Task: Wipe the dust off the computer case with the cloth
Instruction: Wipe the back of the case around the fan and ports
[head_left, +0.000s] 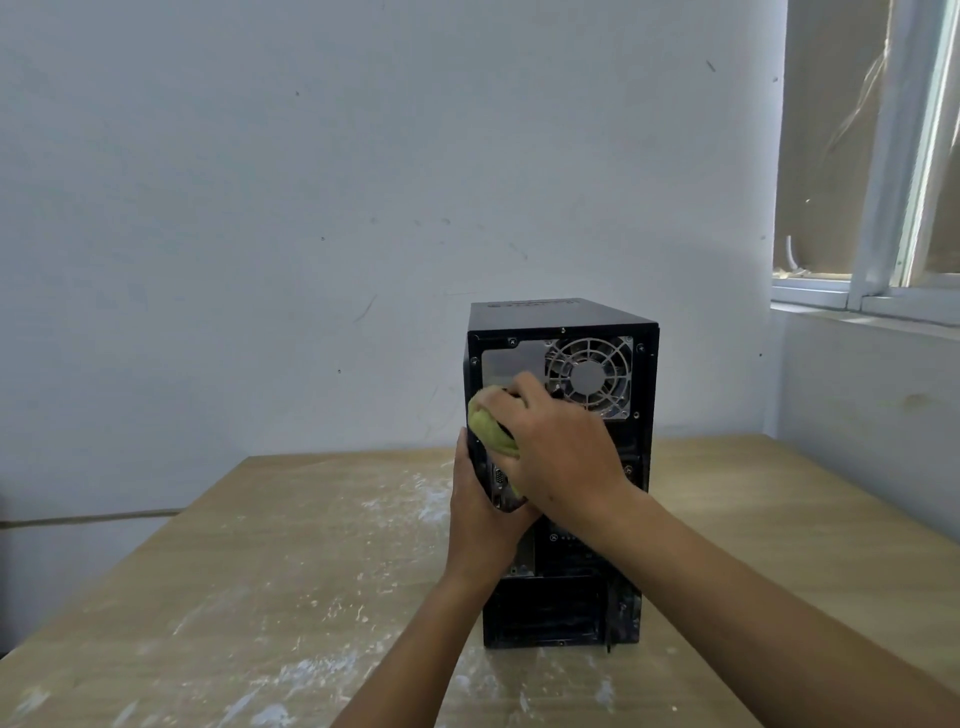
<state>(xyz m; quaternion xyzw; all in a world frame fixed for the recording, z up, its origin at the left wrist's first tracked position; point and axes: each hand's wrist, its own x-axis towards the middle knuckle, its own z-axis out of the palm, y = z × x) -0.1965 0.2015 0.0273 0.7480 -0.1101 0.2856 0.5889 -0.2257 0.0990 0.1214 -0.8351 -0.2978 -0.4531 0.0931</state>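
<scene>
The right hand (563, 449) grips a bunched yellow-green cloth (491, 423) against the rear of the upright black metal computer case (545, 608); at its 9 o'clock, the left hand (480, 512) clasps its edge.

— What is the box made of?
— The computer case (563, 313) at centre frame is smooth black metal with a dull sheen. Its fan grille (589, 374) is bare grey metal.
— And the rag?
— The cloth (491, 423) under my right hand (561, 452) is soft, matt yellow-green fabric. The table (260, 571) is pale wood grain, smeared powdery white.
</scene>
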